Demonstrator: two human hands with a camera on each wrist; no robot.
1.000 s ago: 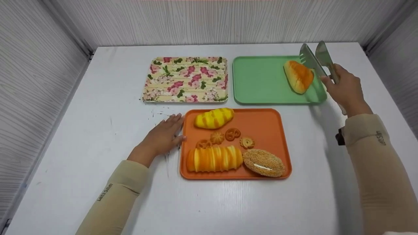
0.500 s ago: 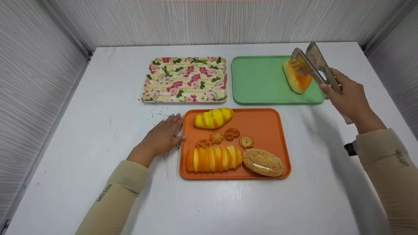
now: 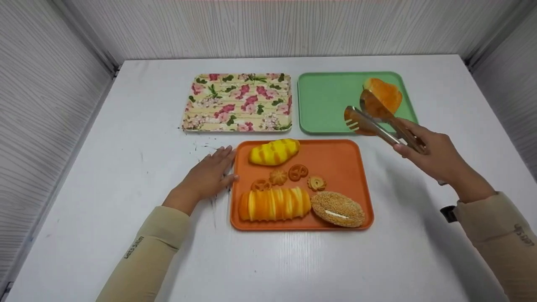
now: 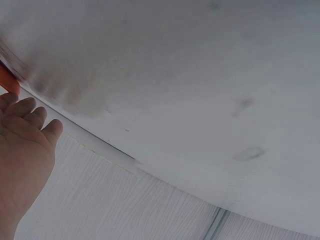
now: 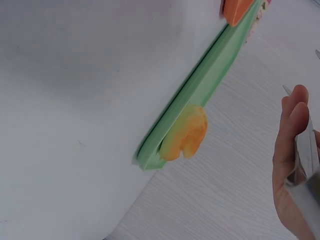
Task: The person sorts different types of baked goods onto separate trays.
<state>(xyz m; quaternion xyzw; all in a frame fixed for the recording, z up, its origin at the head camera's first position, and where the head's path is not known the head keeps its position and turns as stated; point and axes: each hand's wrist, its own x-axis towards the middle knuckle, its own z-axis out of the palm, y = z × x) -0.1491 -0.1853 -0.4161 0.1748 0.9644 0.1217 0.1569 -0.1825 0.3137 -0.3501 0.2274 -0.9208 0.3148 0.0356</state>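
My right hand (image 3: 436, 159) grips metal tongs (image 3: 388, 132), their tips spread apart with nothing between them, above the front right of the green tray (image 3: 325, 102). Behind the tongs, a golden bread roll (image 3: 388, 96) lies on that tray, partly covered by one tip in the head view. My left hand (image 3: 207, 176) lies flat on the table, fingers straight, touching the left edge of the orange tray (image 3: 340, 163). On the orange tray are a yellow striped bread (image 3: 275, 152), a sliced-looking loaf (image 3: 275, 204), a sesame bun (image 3: 337, 209) and several small cookies (image 3: 277, 176).
A flower-patterned tray (image 3: 239, 102) stands left of the green one. All three trays rest on a white table (image 3: 293, 264). Wood-grain panels (image 3: 293, 27) rise behind the table and at its sides.
My right hand has brought the tongs from the green tray's right side leftward and nearer the front, away from the bread roll. The left hand stays at the orange tray's edge.
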